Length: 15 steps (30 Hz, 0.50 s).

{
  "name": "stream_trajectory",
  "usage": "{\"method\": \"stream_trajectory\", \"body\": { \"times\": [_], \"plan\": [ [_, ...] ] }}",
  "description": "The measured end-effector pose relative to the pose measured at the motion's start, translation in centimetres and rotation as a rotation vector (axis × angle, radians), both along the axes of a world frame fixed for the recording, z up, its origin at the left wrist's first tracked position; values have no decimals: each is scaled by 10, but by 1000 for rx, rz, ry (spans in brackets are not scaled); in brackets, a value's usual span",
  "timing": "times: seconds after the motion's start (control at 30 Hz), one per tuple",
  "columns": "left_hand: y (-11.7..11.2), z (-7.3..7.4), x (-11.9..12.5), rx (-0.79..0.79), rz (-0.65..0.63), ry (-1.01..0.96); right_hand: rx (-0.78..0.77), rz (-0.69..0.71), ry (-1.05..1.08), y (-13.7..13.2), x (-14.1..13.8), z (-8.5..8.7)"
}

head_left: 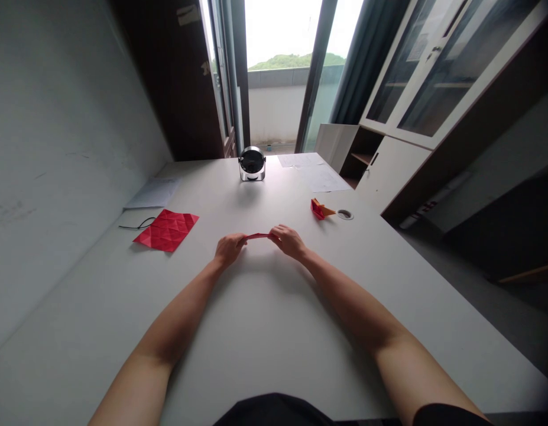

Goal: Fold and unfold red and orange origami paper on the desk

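A narrow strip of folded red paper (257,235) stretches between my two hands above the middle of the white table (265,331). My left hand (230,248) pinches its left end, and my right hand (288,239) grips the right end. Both sets of fingers are closed and cover the ends of the paper. Left of my hands lies a creased red paper sheet (167,231), opened out flat. On the right, a folded red and orange paper figure (320,209) rests on the table, apart from my right hand.
A round black and silver device (252,164) stands at the table's back edge. White papers (320,176) lie back right, more papers (153,193) back left. A thin black cord (136,226) touches the red sheet. A round cable hole (344,215) is beside the figure. A wall borders the left.
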<state>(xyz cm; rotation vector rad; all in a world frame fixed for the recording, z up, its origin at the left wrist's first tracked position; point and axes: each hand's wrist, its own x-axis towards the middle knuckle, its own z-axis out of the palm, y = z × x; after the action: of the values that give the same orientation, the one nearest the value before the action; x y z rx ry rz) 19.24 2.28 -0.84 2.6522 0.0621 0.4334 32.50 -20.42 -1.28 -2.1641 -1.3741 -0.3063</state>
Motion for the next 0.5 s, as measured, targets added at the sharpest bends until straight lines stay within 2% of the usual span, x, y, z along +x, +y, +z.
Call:
{"method": "stream_trajectory", "body": {
  "times": [0.33, 0.5],
  "plan": [
    [1, 0, 0, -44, 43, 14, -26, -4, -29, -1, -3, 2],
    [5, 0, 0, -122, 78, -18, 2, -19, -36, -1, -5, 4]
  ]
}}
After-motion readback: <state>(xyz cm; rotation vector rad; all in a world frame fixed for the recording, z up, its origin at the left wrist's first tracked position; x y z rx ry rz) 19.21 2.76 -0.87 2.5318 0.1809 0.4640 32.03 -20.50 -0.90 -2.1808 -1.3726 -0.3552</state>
